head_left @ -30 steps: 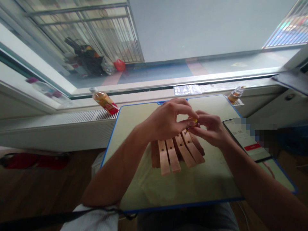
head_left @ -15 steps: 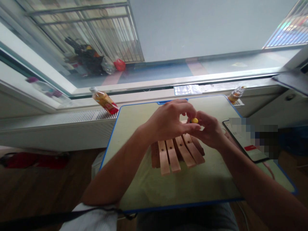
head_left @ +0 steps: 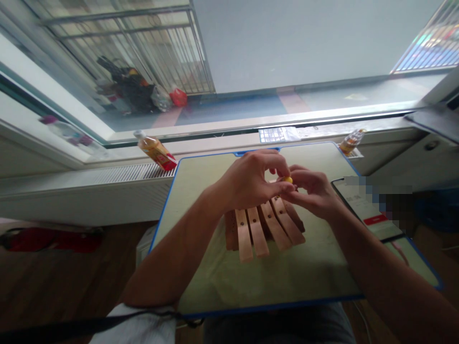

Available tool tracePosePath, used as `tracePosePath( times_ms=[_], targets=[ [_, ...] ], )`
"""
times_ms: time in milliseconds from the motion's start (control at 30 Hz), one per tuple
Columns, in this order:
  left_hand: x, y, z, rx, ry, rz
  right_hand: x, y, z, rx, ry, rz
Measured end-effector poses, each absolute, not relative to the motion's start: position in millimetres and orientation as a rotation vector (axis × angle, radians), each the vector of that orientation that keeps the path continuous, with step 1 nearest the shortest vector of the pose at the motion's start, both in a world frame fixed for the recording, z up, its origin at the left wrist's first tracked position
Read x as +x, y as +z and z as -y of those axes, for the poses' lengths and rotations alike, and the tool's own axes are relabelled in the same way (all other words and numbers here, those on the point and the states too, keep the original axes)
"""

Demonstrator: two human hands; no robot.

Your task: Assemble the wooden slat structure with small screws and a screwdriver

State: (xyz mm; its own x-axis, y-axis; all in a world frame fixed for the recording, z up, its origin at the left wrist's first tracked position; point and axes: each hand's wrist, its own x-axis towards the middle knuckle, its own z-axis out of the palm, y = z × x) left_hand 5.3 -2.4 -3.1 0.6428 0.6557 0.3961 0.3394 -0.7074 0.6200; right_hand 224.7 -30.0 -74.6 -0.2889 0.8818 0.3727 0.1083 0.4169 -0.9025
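My left hand (head_left: 260, 174) is closed in a pinch, its thumb and index finger around a small yellow rounded piece (head_left: 287, 180). My right hand (head_left: 314, 191) meets it from the right, fingertips drawn together against the same spot; whatever lies between them is too small and covered to make out. Below both hands is a wooden piece: several pale wooden slats (head_left: 245, 239), each with a dark hole or screw head, fanned over a darker brown wooden base (head_left: 231, 236). My left hand hides the slats' far ends.
The blue-edged table (head_left: 201, 282) stands against the window sill. On its right side lies a phone or tablet (head_left: 385, 234), partly blurred out. Drink bottles (head_left: 157, 152) stand beyond the table's far corners, and a printed sheet or pack (head_left: 278, 134) rests on the sill.
The yellow piece has moved slightly left, deeper into my left fingertips. My right fingers have shifted a little, and the wooden piece stays in place.
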Motion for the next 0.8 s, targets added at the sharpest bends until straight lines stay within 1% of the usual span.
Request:
tracePosePath(
  times_ms=[300,633,800],
  targets=[
    [-2,3,2,2.402,0.801,-0.704,222,-70,32,-0.86,1.011,1.697],
    [-9,9,1,2.418,0.636,-0.796,223,-73,29,-0.834,0.994,1.718],
    [-5,5,1,2.401,0.737,-0.852,221,-78,30,-0.863,1.021,1.689]
  ],
)
